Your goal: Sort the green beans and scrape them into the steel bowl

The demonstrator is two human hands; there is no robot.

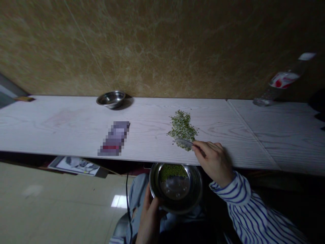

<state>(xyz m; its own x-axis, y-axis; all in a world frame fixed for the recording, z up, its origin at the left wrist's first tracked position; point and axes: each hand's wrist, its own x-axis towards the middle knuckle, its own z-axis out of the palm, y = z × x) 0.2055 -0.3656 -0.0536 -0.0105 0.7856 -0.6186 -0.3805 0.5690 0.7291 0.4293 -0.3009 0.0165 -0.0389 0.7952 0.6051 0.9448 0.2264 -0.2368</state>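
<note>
My right hand (213, 161) is closed on the handle of a metal spoon (183, 142). The spoon's bowl lies over the near edge of a scattered patch of small green beans (182, 125) on the pale wooden counter (149, 135). Below the counter's front edge, my left hand (151, 211) grips the left rim of a steel bowl (195, 200), thumb on the rim and other fingers partly hidden. More green beans (172, 172) lie inside that bowl, gathered on its far side.
A smaller steel bowl (111, 99) stands near the wall, left of the beans. A blurred-out purplish flat item (115, 137) lies in front of it. At the far right a clear bottle (281, 81) stands by the wall. A dark cable (128, 200) hangs below the counter.
</note>
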